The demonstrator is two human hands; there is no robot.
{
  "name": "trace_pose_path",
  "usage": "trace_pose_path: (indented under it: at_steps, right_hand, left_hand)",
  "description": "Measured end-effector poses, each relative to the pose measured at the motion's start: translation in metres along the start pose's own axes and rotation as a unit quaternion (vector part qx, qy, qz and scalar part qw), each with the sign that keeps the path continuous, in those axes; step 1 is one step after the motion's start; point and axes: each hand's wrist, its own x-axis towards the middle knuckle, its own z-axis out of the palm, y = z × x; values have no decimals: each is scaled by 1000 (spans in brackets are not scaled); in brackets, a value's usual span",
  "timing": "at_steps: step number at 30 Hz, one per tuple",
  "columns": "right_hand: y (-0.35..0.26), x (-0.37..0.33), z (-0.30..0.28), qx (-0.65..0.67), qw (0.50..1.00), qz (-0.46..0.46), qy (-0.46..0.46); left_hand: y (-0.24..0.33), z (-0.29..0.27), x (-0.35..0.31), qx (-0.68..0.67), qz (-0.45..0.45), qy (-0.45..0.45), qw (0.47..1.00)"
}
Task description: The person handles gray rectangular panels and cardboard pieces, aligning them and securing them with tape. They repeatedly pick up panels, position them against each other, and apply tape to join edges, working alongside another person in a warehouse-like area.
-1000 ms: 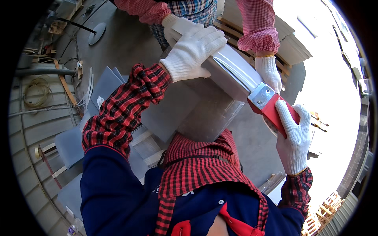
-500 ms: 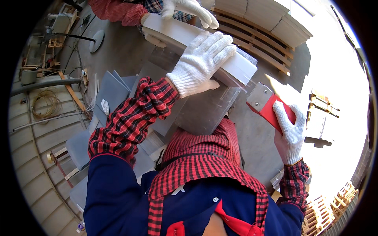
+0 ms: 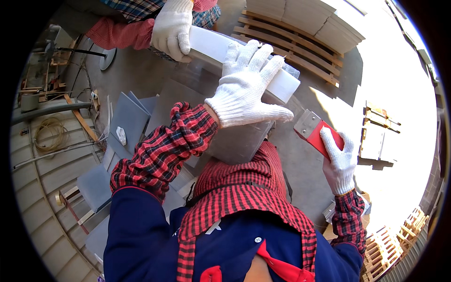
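My left hand (image 3: pixel 246 87), in a white knit glove, lies spread-fingered across a long white block or box (image 3: pixel 284 87). Clear plastic sheeting (image 3: pixel 237 143) hangs on the near side of it. In my right hand (image 3: pixel 341 164), also gloved, is a red tape dispenser (image 3: pixel 322 136) with a riveted metal plate at its front end. The dispenser is held to the right of the block's end, apart from it. At the block's far left end, a co-worker's gloved hand (image 3: pixel 173 30) grips it.
Grey panels (image 3: pixel 129 120) are stacked at left, with a crumpled white scrap (image 3: pixel 121 135) on them. A wooden pallet (image 3: pixel 291 44) with white boards stands at the far side. More pallets (image 3: pixel 385 251) lie at lower right, and a coiled hose (image 3: pixel 50 134) at far left.
My left hand has opened, spreading its fingers and thumb on the block. The co-worker's hand has moved left and now grasps the block's end. My right hand has barely moved.
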Motion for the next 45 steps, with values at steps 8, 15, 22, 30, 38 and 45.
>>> trace_pose_path:
  at_steps: [8,15,22,30,38,45]
  right_hand:
    - [-43,81,-18,-263,944,-134,-150]
    - [-25,9,24,-192,814,-114,-536]
    - [-81,22,143,190,928,65,-313]
    - [-90,-6,321,140,910,-80,-383]
    - [88,53,169,375,854,-39,-359]
    - [8,181,37,308,942,-117,-65]
  left_hand:
    - [27,47,21,-10,-24,151,988]
    - [23,54,28,-51,45,258,964]
    - [15,77,18,-42,40,296,953]
    - [19,99,3,67,-13,270,960]
    - [52,122,-1,106,-129,390,905]
    - [108,162,34,-520,-389,543,532]
